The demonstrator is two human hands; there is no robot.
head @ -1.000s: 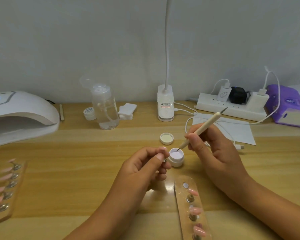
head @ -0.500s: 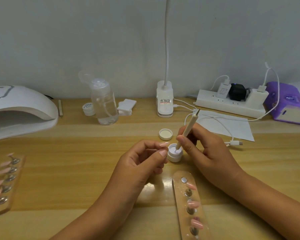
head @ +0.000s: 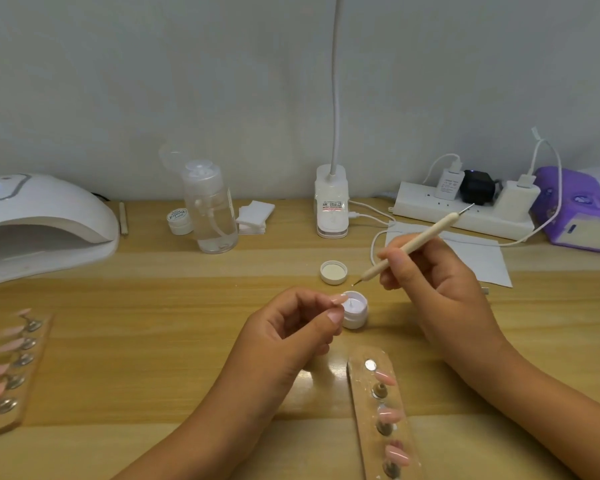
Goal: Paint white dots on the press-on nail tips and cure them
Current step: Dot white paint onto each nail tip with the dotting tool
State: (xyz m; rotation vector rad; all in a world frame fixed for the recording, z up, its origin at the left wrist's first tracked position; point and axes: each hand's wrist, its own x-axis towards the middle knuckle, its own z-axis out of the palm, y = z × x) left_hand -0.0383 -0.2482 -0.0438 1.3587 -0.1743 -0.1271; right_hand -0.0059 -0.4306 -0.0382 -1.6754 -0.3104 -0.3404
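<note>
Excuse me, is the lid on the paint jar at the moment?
No, the lid lies upturned on its own, behind the open jar.

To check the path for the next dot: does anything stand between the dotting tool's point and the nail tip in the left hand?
Nothing visible does. The dotting tool hangs in open air above the gel jar; the nail tip, pinched by the left hand, is beside the jar's rim.

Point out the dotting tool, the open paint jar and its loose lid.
dotting tool [head: 430, 232], head view, middle of the shaft.
paint jar [head: 357, 319], head view, its white side wall.
lid [head: 333, 271], head view, its upturned inside.
</note>
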